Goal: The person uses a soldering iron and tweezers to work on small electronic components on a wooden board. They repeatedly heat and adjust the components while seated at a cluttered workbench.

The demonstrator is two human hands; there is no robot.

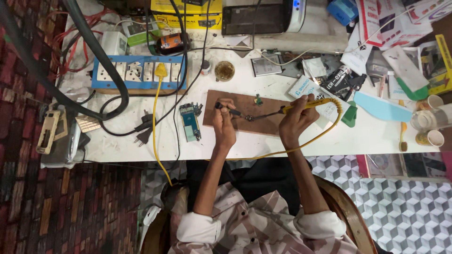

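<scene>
- We have our right hand (295, 120) wrapped around the yellow-handled soldering iron (301, 106), fingers curled tight on the grip, its dark tip reaching left toward a small part (249, 117) on the brown wooden board (245, 106).
- Our left hand (223, 123) pinches a thin dark tool (228, 109) (tweezers or a probe, we cannot tell which) between thumb and fingertips, its point meeting that same small part.
- The part lies near the board's middle, between our two hands; a tiny green piece (258, 99) sits apart, nearer the board's far edge.
- To do this well, we judge both wrists should rest on the white table (117, 141) so the tips stay steady, with the iron touching only the joint.
- The iron's yellow cord (310, 141) loops toward the table's near edge; better to keep it slack and away from the blue circuit board (190, 123) lying left of the wooden one.
</scene>
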